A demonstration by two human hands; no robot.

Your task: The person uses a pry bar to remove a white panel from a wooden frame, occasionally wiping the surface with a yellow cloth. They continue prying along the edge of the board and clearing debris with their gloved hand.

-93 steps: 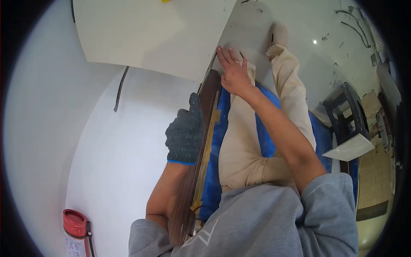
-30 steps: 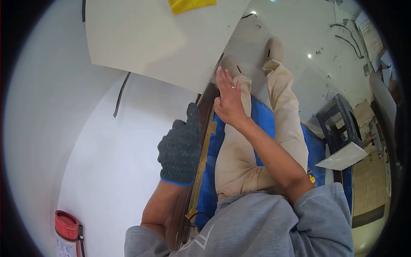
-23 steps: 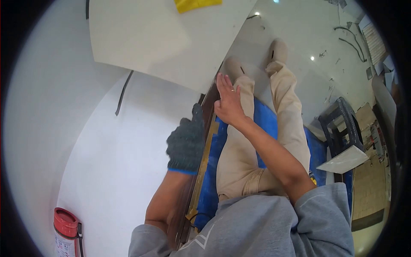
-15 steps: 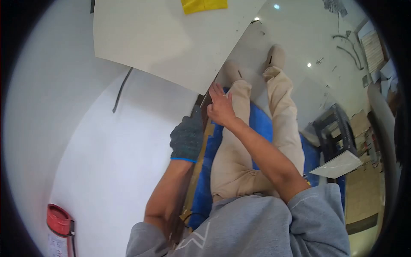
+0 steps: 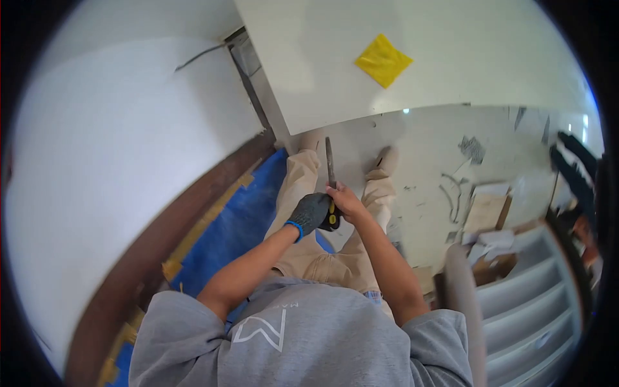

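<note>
In front of my lap I hold what looks like a hand saw [image 5: 331, 161], with a narrow dark blade pointing away from me and a black-and-yellow handle. My left hand [image 5: 311, 213], in a dark knit glove with a blue cuff, is closed around the handle. The bare fingers of my right hand [image 5: 347, 201] are closed at the base of the blade, by the handle. Beyond the blade tip lies the near edge of a large white board [image 5: 322, 84]. A yellow cloth [image 5: 383, 60] rests on the board.
A brown wooden strip [image 5: 161, 238] runs along the white wall at left, beside blue sheeting [image 5: 225, 222]. At right stand a ribbed grey-white unit [image 5: 522, 309] and cardboard pieces [image 5: 488, 209]. Scraps lie on the floor. Another person's dark sleeve [image 5: 574, 171] shows at far right.
My hands have moved from the board's corner and wooden strip to above my lap. The saw is now in them. My view has turned, showing the board further right.
</note>
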